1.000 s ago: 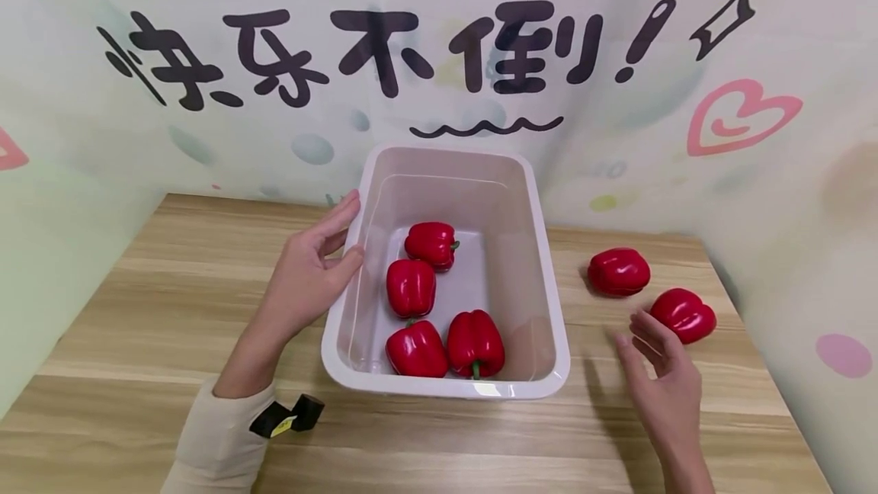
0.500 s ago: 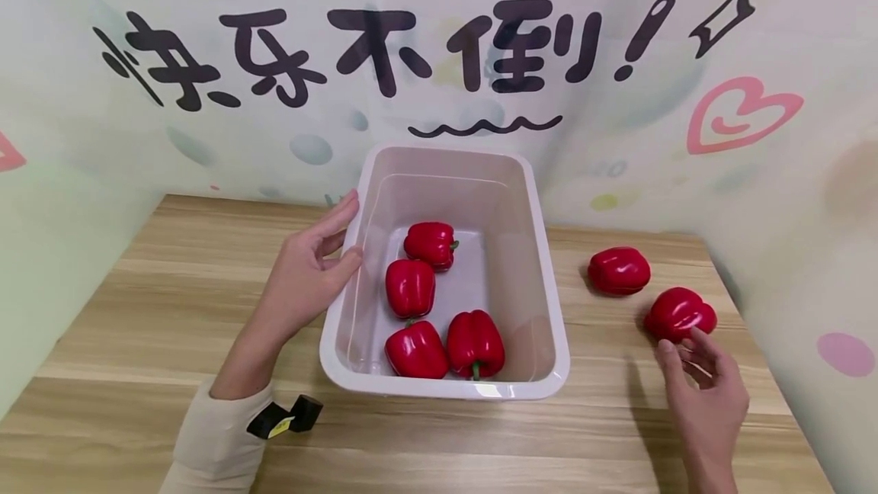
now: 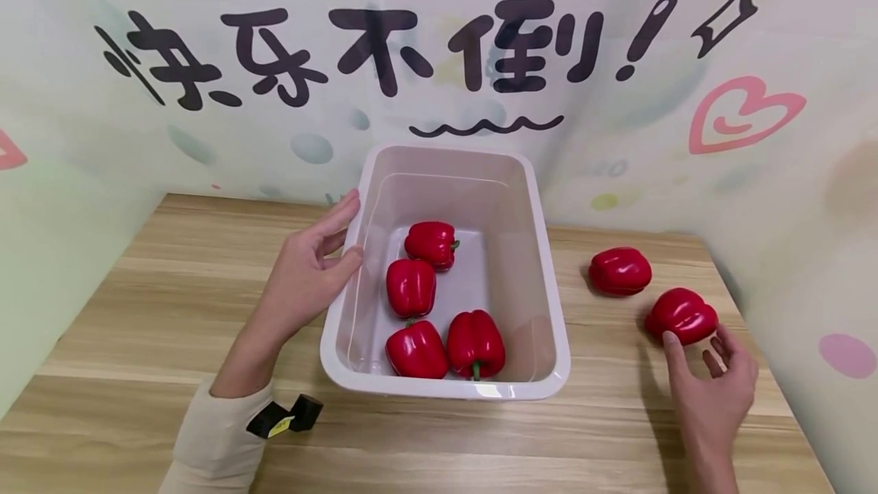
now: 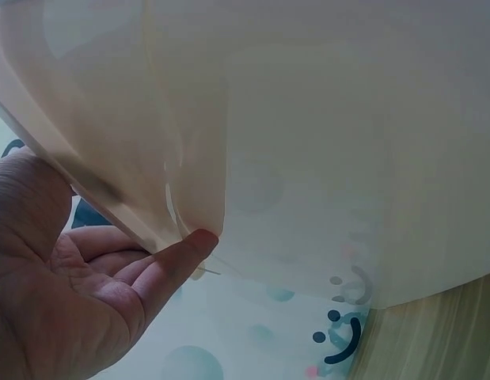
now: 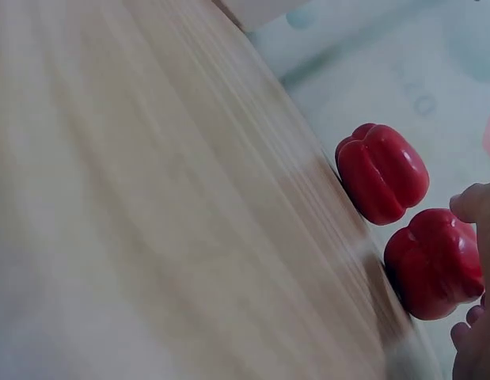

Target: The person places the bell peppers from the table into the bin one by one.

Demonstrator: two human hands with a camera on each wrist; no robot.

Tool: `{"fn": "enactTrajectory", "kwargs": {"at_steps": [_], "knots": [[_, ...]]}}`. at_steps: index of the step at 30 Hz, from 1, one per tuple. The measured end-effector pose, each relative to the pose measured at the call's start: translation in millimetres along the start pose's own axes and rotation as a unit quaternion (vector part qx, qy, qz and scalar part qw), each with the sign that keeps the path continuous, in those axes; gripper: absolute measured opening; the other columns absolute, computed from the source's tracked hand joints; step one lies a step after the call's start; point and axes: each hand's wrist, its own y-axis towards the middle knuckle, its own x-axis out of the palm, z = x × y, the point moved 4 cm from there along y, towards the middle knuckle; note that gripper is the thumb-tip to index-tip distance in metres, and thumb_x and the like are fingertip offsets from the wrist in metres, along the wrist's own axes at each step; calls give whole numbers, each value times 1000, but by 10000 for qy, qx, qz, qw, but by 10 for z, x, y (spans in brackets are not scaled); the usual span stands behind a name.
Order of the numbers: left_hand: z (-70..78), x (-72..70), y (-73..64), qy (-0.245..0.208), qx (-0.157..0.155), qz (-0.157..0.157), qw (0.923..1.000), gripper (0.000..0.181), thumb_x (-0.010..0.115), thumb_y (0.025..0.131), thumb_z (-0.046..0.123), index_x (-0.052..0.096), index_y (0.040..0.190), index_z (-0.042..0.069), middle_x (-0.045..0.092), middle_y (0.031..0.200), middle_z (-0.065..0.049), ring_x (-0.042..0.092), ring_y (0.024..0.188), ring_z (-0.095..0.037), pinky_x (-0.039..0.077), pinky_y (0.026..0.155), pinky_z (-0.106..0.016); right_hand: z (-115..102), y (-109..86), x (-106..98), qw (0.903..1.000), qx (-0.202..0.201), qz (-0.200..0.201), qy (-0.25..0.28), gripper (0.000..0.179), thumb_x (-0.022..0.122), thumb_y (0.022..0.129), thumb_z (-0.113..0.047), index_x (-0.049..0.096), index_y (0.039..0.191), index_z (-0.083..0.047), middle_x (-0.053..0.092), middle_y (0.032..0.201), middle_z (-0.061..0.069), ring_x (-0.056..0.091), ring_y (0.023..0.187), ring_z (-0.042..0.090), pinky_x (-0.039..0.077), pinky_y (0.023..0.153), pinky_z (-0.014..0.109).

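Note:
A light grey plastic bin (image 3: 549,280) stands mid-table in the head view. My left hand (image 3: 309,273) holds its left rim, thumb on the edge and fingers along the outside; the left wrist view shows a fingertip (image 4: 201,240) against the rim. Several red bell peppers (image 3: 475,341) lie inside the bin. To its right are two more: a back bell pepper (image 3: 620,271) and a front bell pepper (image 3: 681,314). My right hand (image 3: 716,387) is at the front pepper's near side, thumb and fingers spread to either side of it. Whether all fingertips touch it is hard to tell.
The wooden table (image 3: 171,311) ends at a printed cloth backdrop (image 3: 274,151) just behind the bin. Its right edge runs close beside the front pepper. A black strap device (image 3: 284,419) sits on the left sleeve.
My right hand has shifted right, and its thumb and fingers have come up around the near side of the front pepper. The left hand, bin and peppers have stayed in place.

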Motion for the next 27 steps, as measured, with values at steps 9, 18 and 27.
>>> {"fn": "enactTrajectory", "kwargs": {"at_steps": [9, 18, 27], "knots": [[-19, 4, 1, -45, -13, -27, 10000, 61, 59, 100, 2, 43, 159, 1, 37, 172, -4, 52, 149, -38, 56, 98, -44, 67, 134, 162, 9975, 520, -406, 251, 84, 80, 93, -28, 35, 164, -24, 36, 169, 5, 41, 156, 24, 39, 127, 37], [-9, 0, 6, -21, 26, -15, 10000, 60, 59, 100, 3, 44, 159, 1, 38, 172, -5, 52, 148, -39, 57, 97, -44, 89, 243, 246, 9955, 721, -616, 30, 86, 76, 96, -36, 28, 167, -29, 34, 171, 2, 35, 157, 23, 38, 130, 41], [-12, -4, 0, -27, 18, -33, 10000, 60, 59, 100, 3, 44, 159, 1, 38, 172, -4, 51, 149, -38, 57, 95, -45, 95, 321, 312, 9940, 798, -742, -35, 90, 76, 95, -39, 23, 167, -33, 32, 172, 0, 30, 159, 24, 39, 129, 48]]}}
